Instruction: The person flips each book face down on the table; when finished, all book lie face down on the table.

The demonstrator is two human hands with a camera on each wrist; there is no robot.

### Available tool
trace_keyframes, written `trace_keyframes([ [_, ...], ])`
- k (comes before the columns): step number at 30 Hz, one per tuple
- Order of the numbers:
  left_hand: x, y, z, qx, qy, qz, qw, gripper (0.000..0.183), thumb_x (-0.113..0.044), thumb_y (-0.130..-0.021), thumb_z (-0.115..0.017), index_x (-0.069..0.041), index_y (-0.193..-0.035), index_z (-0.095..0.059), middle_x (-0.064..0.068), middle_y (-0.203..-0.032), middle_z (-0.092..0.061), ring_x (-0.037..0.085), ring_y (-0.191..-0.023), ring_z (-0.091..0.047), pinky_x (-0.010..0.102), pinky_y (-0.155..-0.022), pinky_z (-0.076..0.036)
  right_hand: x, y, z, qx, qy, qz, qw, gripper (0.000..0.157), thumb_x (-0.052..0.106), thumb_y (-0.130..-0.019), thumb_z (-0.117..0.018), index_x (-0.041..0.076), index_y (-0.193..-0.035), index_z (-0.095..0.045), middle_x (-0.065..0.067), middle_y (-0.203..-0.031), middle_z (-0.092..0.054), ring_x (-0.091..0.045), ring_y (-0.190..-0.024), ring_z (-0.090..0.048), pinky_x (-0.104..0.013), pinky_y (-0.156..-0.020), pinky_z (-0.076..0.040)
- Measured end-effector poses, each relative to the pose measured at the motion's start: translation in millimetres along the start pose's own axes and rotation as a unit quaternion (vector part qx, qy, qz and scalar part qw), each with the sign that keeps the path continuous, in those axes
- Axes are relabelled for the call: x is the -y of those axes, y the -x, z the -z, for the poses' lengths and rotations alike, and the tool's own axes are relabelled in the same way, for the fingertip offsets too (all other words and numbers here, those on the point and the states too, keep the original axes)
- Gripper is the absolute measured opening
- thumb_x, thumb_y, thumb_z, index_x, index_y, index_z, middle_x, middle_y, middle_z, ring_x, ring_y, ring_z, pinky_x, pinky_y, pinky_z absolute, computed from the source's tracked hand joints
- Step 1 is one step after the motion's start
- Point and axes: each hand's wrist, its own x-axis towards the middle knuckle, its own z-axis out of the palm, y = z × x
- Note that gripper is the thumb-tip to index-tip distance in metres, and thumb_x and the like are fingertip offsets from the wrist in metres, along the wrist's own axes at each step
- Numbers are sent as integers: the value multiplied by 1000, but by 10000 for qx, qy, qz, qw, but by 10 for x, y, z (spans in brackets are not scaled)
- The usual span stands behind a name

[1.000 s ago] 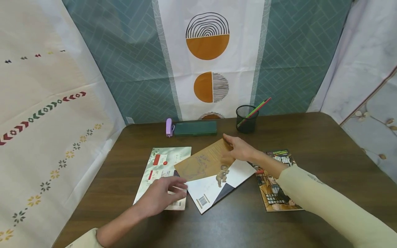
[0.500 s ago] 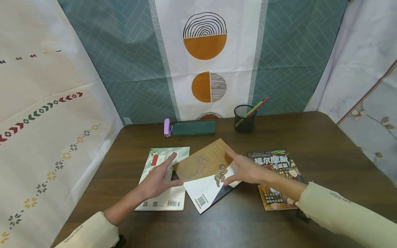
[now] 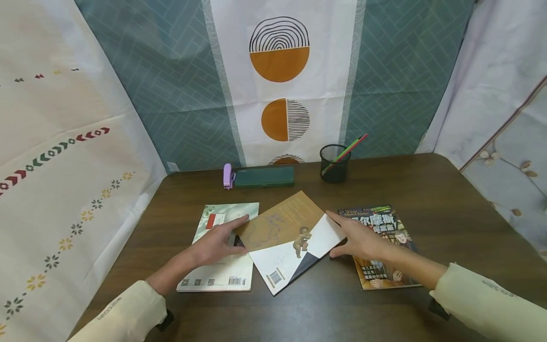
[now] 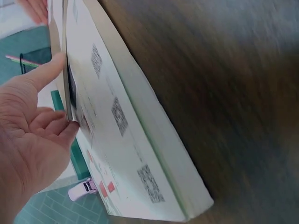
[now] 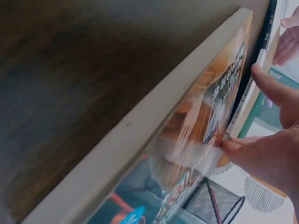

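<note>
A brown-and-white book (image 3: pixel 278 232) with a small cherub figure and a barcode lies slanted on the table, its left corner over a pale green-and-white magazine (image 3: pixel 220 273). My left hand (image 3: pixel 213 244) is at its left corner, thumb and fingers spread apart. In the left wrist view, the thumb and fingertips of the left hand (image 4: pixel 35 126) meet the book's edge. On the other side my right hand (image 3: pixel 361 240) spans the right end with thumb and fingers. The right wrist view shows the right hand's fingertips (image 5: pixel 229 144) against the book, right beside a colourful comic-style book (image 5: pixel 187 126).
At the back stand a purple stapler (image 3: pixel 228 176), a dark green case (image 3: pixel 265 176) and a black mesh pen cup (image 3: pixel 334 166) holding pencils (image 3: pixel 348 151). A patterned cloth (image 3: pixel 384 85) hangs behind the brown table (image 3: pixel 307 308).
My right hand has left the book's upper edge and come down to its right end. My left hand has moved up to the left corner. The book has hardly moved on the table.
</note>
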Motion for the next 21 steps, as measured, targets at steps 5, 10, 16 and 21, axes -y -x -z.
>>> trace_keyframes([
  [5,30,-17,8,-3,-162,-133,9998,82,-12,-91,-86,-6,-161,-44,14,-159,-52,26,-129,-56,37,-97,-55,-7,51,-16,-202,80,8,9998,95,5,-82,-92,-8,-159,-38,-32,-155,-49,-47,-131,-59,-55,-98,-57],
  [10,32,-36,2,-33,-285,-190,9994,79,-12,-90,-87,-6,-159,-48,14,-158,-54,29,-138,-55,50,-113,-47,-3,60,-33,-342,220,21,9992,88,0,-81,-91,-10,-155,-45,-32,-148,-56,-43,-122,-66,-51,-93,-60],
  [16,38,-53,-11,-189,-493,-258,9983,78,-13,-87,-91,-6,-155,-54,11,-153,-59,27,-136,-58,49,-113,-47,0,16,-29,-580,207,30,9981,79,-4,-80,-90,-11,-149,-53,-29,-137,-65,-38,-111,-70,-44,-83,-63],
  [21,34,-27,-17,-289,-659,-400,9966,75,-15,-84,-93,-5,-150,-60,9,-148,-64,27,-134,-60,49,-112,-49,-7,-48,-5,-595,263,53,9979,72,-6,-79,-90,-10,-144,-59,-27,-131,-69,-32,-104,-69,-41,-79,-61],
])
